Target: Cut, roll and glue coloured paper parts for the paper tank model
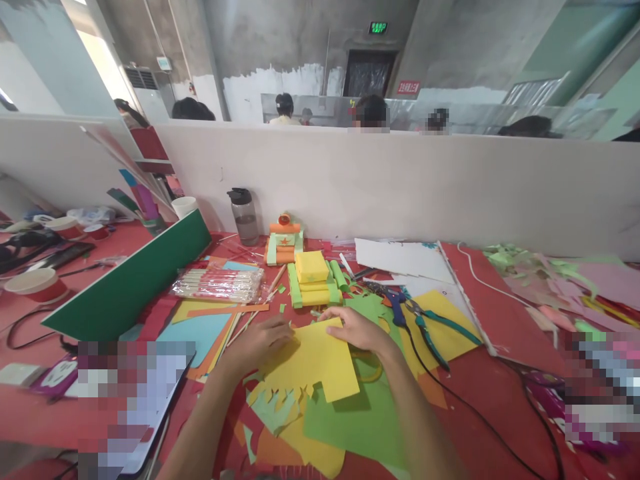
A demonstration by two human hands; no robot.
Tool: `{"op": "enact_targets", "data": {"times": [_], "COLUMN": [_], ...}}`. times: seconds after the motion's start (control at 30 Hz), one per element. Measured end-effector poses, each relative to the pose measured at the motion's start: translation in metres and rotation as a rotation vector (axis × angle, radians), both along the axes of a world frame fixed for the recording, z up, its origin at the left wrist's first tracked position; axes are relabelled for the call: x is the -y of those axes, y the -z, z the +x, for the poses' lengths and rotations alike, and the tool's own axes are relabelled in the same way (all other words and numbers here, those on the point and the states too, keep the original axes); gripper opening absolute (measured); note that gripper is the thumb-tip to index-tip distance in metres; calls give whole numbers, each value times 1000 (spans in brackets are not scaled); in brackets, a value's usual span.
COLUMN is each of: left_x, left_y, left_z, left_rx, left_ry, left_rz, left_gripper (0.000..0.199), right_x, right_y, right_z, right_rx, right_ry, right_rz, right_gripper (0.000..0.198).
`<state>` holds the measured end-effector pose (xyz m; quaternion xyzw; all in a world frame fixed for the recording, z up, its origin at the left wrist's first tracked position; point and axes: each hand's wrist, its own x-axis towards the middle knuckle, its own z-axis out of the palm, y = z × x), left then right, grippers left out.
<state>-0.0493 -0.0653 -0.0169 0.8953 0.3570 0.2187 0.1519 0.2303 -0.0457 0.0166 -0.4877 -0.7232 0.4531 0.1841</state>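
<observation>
A yellow sheet of paper (315, 357) with a notched, ragged lower edge is held up between both hands. My left hand (265, 343) is closed at its upper left edge. At the upper right edge, my right hand (353, 327) pinches the sheet, thumb in front and other fingers partly hidden behind. Green paper (350, 427) and pale green scraps (275, 408) lie beneath. A yellow loop (373, 370) shows partly by my right wrist. Just beyond my hands stands a yellow and green paper model (313, 280), with an orange and pale green one (285, 241) behind it.
Teal-handled pliers (427, 330) and a blue glue gun (397, 307) with a black cord lie to the right. Leftward are bagged sticks (219, 283), a green board (135, 280) and a pixelated device (145, 400). A water bottle (244, 217) stands against the white partition (320, 180).
</observation>
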Motion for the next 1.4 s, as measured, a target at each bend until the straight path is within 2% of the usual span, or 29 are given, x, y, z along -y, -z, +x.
{"op": "enact_targets", "data": {"times": [0.17,0.27,0.43,0.6,0.7,0.8,0.93,1.03,1.07,1.13,1.23,1.4], "left_x": [2,3,8,10,9,7,7,8,9,10,12,14], "left_y": [-2,-5,-13,-14,-7,-2,-1,1,2,3,2,-6], "left_z": [-2,-1,6,14,19,23,21,17,15,14,17,28], "left_rx": [-52,-64,-66,2,-20,-15,-6,-20,-24,-28,-35,-37], "left_ry": [3,-14,-103,-251,-261,-235,-222,-237,-243,-248,-249,-281], "left_rz": [-34,-31,-99,-312,-330,-331,-360,-389,-397,-404,-394,-363], "left_gripper": [24,23,24,17,19,25,25,13,14,28,38,20], "right_x": [2,3,4,10,13,14,15,17,18,19,22,26], "right_y": [-7,-8,-3,-6,-8,-6,-2,-3,-5,-9,-13,-5], "right_z": [4,1,-9,6,26,37,33,28,28,30,41,77], "right_rx": [158,222,395,506,489,505,533,564,574,597,625,655], "right_ry": [53,110,60,44,-22,-12,4,14,16,21,58,144], "right_rz": [74,178,342,254,170,132,112,99,92,75,82,119], "right_gripper": [25,21,21,33,44,49,49,47,47,45,36,33]}}
